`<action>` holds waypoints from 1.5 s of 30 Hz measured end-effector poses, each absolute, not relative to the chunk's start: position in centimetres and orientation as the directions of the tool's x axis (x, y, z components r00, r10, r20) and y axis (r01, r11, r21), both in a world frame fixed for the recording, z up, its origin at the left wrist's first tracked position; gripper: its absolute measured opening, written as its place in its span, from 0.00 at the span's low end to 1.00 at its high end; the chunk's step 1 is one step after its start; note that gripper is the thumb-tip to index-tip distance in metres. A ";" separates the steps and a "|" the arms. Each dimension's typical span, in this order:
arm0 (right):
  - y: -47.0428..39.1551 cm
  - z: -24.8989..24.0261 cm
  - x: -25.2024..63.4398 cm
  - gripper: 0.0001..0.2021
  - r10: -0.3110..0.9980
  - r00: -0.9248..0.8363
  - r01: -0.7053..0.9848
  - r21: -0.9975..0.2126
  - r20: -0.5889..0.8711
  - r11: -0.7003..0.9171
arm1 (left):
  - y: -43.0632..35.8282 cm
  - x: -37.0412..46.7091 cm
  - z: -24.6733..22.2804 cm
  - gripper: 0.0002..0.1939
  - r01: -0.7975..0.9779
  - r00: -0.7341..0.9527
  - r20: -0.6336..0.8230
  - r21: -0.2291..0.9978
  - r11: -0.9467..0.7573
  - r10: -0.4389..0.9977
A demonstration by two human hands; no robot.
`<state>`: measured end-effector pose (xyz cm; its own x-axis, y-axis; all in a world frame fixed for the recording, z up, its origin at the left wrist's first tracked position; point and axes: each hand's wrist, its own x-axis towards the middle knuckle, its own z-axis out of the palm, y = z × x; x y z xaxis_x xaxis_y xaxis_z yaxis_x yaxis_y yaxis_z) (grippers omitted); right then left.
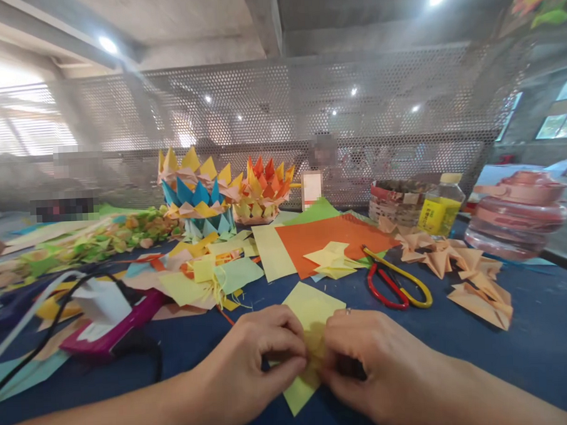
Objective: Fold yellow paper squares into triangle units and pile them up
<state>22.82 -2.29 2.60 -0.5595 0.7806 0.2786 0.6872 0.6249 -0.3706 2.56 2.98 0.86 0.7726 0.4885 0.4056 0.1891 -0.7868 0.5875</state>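
Note:
A light yellow sheet of paper (304,387) lies on the blue table in front of me, one corner pointing away and one toward me. My left hand (266,351) pinches its left side near the middle, thumb against fingers. From the right, my right hand (360,353), with a ring on one finger, pinches the same paper with bent fingers. The part between the two hands looks folded or overlapped, but my fingers hide most of it. Just beyond the paper sits a folded yellow paper star (331,259), resting on orange paper (334,235).
Red-and-yellow-handled scissors (400,292) and folded peach paper pieces (482,298) lie to the right. Behind them stand a yellow-labelled bottle (438,212) and a pink bottle (518,218). Paper scraps (193,285), a magenta power strip (112,329) and cables are left. Folded-paper bowls (201,203) stand behind.

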 end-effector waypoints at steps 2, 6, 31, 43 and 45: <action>-2.2 2.7 22.9 0.05 0.815 -0.529 0.706 -0.409 0.238 0.578 | 3.2 2.8 1.2 0.08 0.239 0.757 0.339 0.653 -0.719 0.559; -2.1 3.0 23.1 0.04 0.853 -0.490 0.744 -0.424 0.179 0.516 | 3.2 3.0 1.3 0.08 0.271 0.746 0.271 0.710 -0.650 0.608; -2.1 2.9 22.9 0.04 0.952 -0.302 0.859 -0.421 0.047 0.293 | 3.0 3.1 0.8 0.07 0.381 0.716 0.231 0.661 -0.646 0.659; -1.9 3.5 23.1 0.08 0.944 -0.330 0.806 -0.519 0.003 0.284 | 3.0 2.5 1.5 0.09 0.361 0.757 0.180 0.686 -0.632 0.628; -1.9 3.6 23.1 0.08 0.940 -0.341 0.799 -0.528 -0.007 0.287 | 2.9 2.3 1.3 0.11 0.338 0.765 0.227 0.655 -0.676 0.602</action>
<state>23.12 -1.91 3.57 -0.3415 0.9399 -0.0065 0.7993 0.2868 -0.5280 2.35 2.89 1.26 0.7653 0.6024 0.2268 0.3380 -0.6759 0.6550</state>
